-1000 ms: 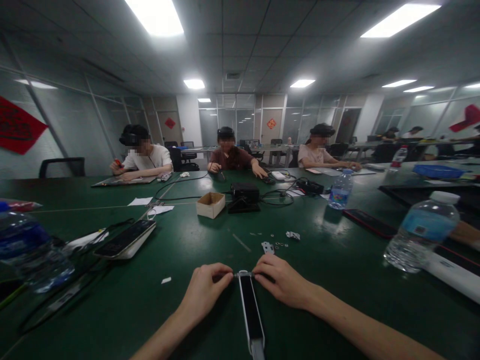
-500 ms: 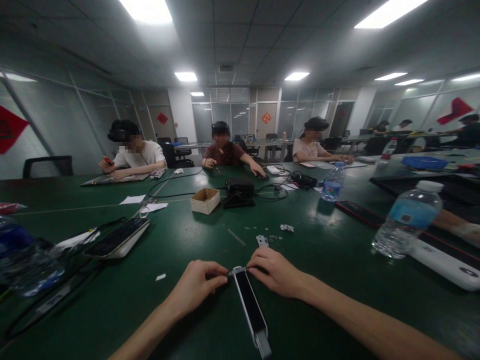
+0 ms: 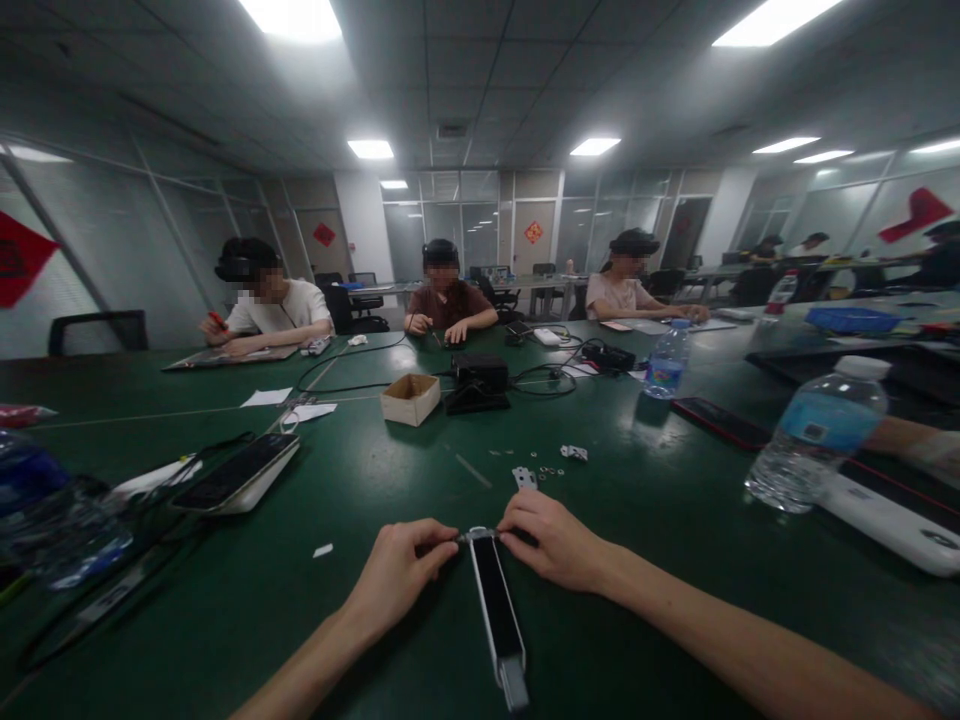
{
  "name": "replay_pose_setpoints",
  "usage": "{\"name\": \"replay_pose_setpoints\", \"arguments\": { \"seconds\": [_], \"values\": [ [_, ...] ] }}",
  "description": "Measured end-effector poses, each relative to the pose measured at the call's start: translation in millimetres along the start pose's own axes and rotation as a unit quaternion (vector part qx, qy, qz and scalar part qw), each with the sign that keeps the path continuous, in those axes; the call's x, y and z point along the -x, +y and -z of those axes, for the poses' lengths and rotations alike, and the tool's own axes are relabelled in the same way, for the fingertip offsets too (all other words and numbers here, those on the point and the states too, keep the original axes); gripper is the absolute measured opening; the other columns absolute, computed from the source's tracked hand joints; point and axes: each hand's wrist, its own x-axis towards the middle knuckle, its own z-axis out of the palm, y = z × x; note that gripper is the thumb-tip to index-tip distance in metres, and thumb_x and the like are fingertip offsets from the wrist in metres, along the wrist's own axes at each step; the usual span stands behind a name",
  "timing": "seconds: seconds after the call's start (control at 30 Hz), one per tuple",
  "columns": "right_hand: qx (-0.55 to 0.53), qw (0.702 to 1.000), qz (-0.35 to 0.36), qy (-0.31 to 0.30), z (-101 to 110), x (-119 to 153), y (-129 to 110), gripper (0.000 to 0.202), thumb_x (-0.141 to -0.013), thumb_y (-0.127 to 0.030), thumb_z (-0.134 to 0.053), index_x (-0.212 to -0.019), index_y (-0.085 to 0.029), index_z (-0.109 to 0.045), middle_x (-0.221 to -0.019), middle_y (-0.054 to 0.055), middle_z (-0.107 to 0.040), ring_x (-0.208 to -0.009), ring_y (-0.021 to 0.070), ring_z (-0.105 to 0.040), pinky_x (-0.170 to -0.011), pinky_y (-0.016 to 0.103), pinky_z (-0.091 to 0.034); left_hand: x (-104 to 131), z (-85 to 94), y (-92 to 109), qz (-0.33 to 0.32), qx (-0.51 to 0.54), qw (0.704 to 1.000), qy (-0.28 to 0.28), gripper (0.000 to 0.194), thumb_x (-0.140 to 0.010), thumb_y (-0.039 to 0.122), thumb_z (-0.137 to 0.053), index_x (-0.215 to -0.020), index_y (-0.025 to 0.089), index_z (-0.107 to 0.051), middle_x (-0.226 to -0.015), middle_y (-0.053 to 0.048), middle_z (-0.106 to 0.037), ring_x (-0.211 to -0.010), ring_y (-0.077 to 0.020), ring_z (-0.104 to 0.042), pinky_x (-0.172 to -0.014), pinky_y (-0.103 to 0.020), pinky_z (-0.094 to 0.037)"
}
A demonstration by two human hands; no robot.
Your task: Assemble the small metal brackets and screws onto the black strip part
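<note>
A long narrow bar-shaped device [image 3: 498,600] with a black face and a silver-white frame lies on the green table [image 3: 645,640], its metal near end [image 3: 514,684] pointing toward me. At its far end my left hand [image 3: 401,565] is closed, thumb and fingers pinched at the left side beside a tiny dark metal bit. On the opposite side my right hand [image 3: 555,540] pinches at the right corner of that end. What sits between the fingertips is too small to name. Just beyond my right hand lie a flat metal plate with holes [image 3: 525,477] and several small rings [image 3: 552,471].
Another small metal bracket [image 3: 574,453] lies past the rings. Farther off stand a cardboard box [image 3: 410,402] and a black device [image 3: 480,375]. Water bottles [image 3: 821,435] and a power bank [image 3: 892,515] are at right, a phone [image 3: 236,472] at left. Several people sit around.
The bar's near end has swung slightly left while both hands stay pinched at its far end. Across the table, a person's hand has come off the mouse area toward their body.
</note>
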Motion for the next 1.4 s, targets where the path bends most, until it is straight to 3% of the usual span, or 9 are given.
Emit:
{"name": "replay_pose_setpoints", "arguments": {
  "seconds": [0.17,0.37,0.8,1.4],
  "values": [
    [0.006,1.000,0.005,-0.013,-0.5,0.0,0.0,0.012,-0.089,-0.017,-0.055,-0.092,-0.014,-0.066,-0.089,0.006,-0.061,-0.083,0.0163,-0.053,-0.073,0.029,-0.046,-0.5,-3.2,-1.1,-0.008,0.011,1.000,-0.005,0.030,-0.081,0.037,-0.053,-0.093,0.017,-0.073,-0.076,-0.001,-0.071,-0.059,-0.0162,-0.060,-0.060,-0.025,-0.045],
    [0.005,1.000,-0.003,-0.012,0.4,0.2,-0.9,0.010,-0.089,-0.016,-0.056,-0.091,-0.014,-0.066,-0.089,0.005,-0.061,-0.082,0.0161,-0.054,-0.073,0.029,-0.046,0.0,-1.7,0.5,-0.025,0.013,1.000,-0.006,0.027,-0.082,0.036,-0.056,-0.095,0.018,-0.072,-0.090,-0.002,-0.074,-0.079,-0.0196,-0.067,-0.072,-0.026,-0.048],
    [0.002,1.000,0.021,0.021,-6.5,0.5,4.6,0.009,-0.087,-0.016,-0.056,-0.088,-0.015,-0.065,-0.085,0.005,-0.062,-0.081,0.0161,-0.054,-0.074,0.029,-0.046,-0.8,-0.3,-0.4,-0.038,-0.031,0.999,0.004,0.019,-0.080,0.033,-0.057,-0.086,0.019,-0.068,-0.075,0.002,-0.069,-0.064,-0.0142,-0.059,-0.062,-0.023,-0.044],
    [0.013,1.000,-0.004,-0.004,1.2,-1.3,-3.1,0.009,-0.086,-0.015,-0.058,-0.088,-0.014,-0.066,-0.086,0.006,-0.063,-0.082,0.0162,-0.056,-0.073,0.028,-0.046,-0.5,3.8,2.5,-0.034,-0.023,0.999,0.000,0.021,-0.079,0.035,-0.057,-0.083,0.018,-0.068,-0.073,0.001,-0.069,-0.064,-0.0149,-0.059,-0.061,-0.024,-0.044]
  ]
}}
